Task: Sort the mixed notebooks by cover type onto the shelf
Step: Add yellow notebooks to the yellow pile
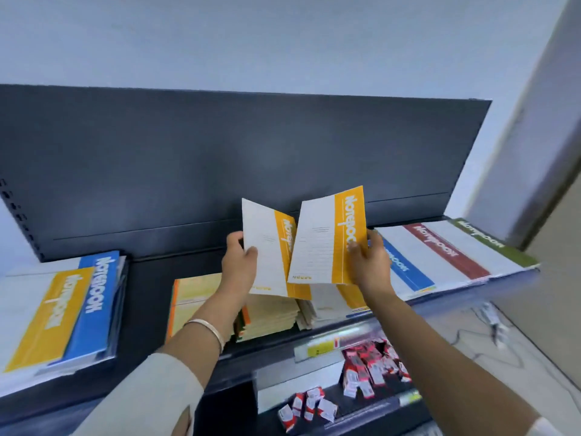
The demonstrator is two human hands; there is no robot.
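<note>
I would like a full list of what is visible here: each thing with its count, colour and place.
left notebook: one, white with yellow band, held up above the middle of the shelf
right notebook: one, white with yellow band, held up beside the first
left pile: one pile, yellow-band notebook over a blue-band one, left end of the shelf
cream pile: one pile, cream with orange edges, middle, under the hands
yellow-band pile: one pile, white and yellow, right of the cream pile
fanned row: three bands showing, blue, red, green, right end
shelf: one, dark
small boxes: many, red and white, lower shelf
bracelet: one, pale, left wrist
left hand: grips the left notebook
right hand: grips the right notebook
</note>
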